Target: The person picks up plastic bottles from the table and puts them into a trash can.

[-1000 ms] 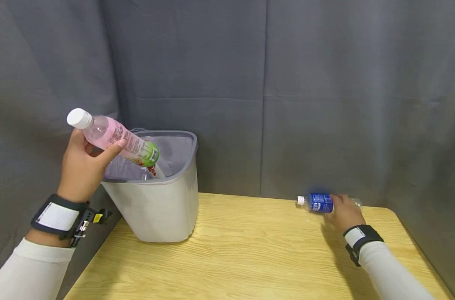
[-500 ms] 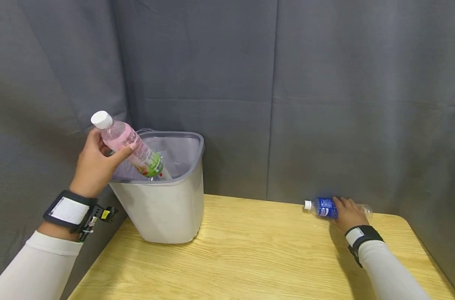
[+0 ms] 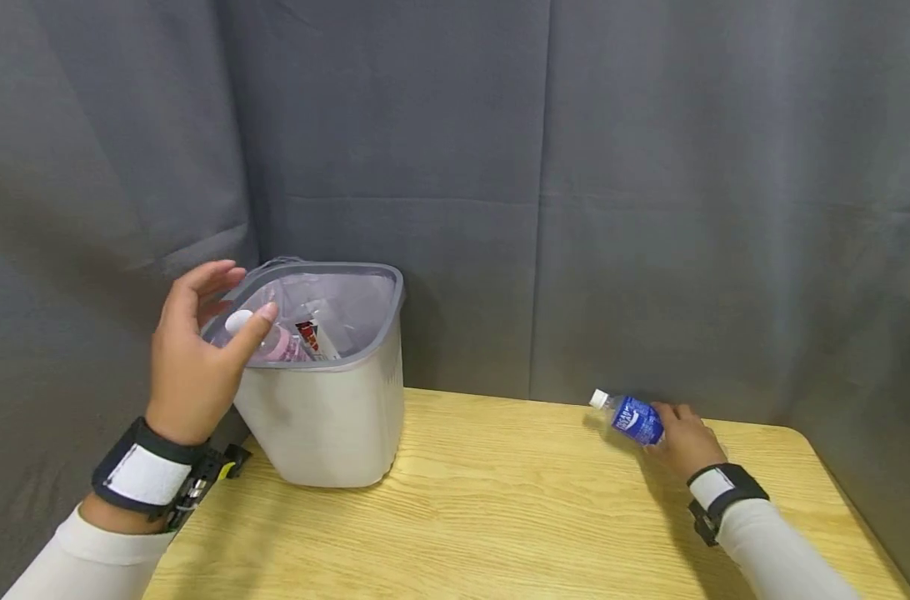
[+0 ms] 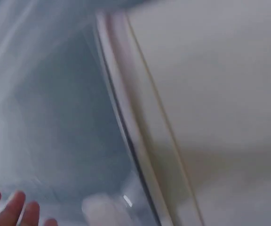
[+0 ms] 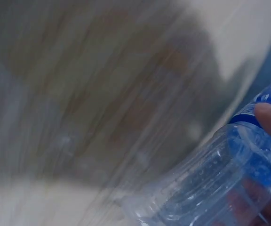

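Observation:
My left hand is beside the near left rim of a light grey waste bin, fingers spread and nothing held. Just past the thumb, a bottle with a white cap and pink label lies inside the bin, partly hidden by thumb and rim. In the left wrist view several fingertips show at the lower left. Toward the table's back right, my right hand grips a clear plastic bottle with a blue label, white cap pointing left and tilted up. The right wrist view shows its ribbed clear lower part.
A clear liner lines the bin, which also contains a white item with red and dark print. The bin stands at the left of a wooden table. Grey curtains hang behind and at both sides.
My left hand has let go of the pink-labelled bottle, which dropped into the bin; its fingers have spread. In my right hand the blue-labelled bottle has turned, its cap end tilting up.

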`<state>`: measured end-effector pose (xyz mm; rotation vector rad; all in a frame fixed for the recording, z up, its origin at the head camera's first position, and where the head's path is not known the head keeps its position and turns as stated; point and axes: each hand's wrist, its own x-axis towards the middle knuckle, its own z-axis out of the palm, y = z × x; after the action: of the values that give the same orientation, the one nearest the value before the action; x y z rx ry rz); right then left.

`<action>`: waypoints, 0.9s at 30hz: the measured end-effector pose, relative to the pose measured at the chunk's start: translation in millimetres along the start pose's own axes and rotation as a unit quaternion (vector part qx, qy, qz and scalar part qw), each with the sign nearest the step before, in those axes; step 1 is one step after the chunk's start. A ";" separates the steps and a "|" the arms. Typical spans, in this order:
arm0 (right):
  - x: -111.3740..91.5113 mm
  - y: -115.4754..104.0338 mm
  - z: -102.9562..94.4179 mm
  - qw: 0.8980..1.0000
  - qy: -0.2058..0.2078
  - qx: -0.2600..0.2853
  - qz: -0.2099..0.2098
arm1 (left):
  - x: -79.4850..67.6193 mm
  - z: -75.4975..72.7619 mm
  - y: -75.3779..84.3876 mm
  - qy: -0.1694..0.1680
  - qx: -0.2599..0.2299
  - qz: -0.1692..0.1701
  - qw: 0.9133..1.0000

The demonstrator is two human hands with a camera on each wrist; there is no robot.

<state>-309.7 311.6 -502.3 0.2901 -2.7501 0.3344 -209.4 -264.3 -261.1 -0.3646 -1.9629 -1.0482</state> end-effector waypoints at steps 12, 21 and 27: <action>-48.1 -134.2 -42.1 0.985 0.017 0.144 -0.090 | -106.2 69.5 17.7 -0.187 -0.159 0.026 0.969; -102.0 -203.0 -46.0 0.961 0.001 0.225 -0.163 | -191.4 125.2 18.0 -0.319 -0.253 -0.094 0.909; -122.6 -221.9 -42.0 0.946 -0.005 0.260 -0.192 | -217.5 140.4 22.0 -0.347 -0.290 -0.120 0.884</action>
<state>-130.4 131.0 -466.4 0.9436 -2.4866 0.9427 -145.7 -112.3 -461.9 -0.9510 -2.3035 -1.8684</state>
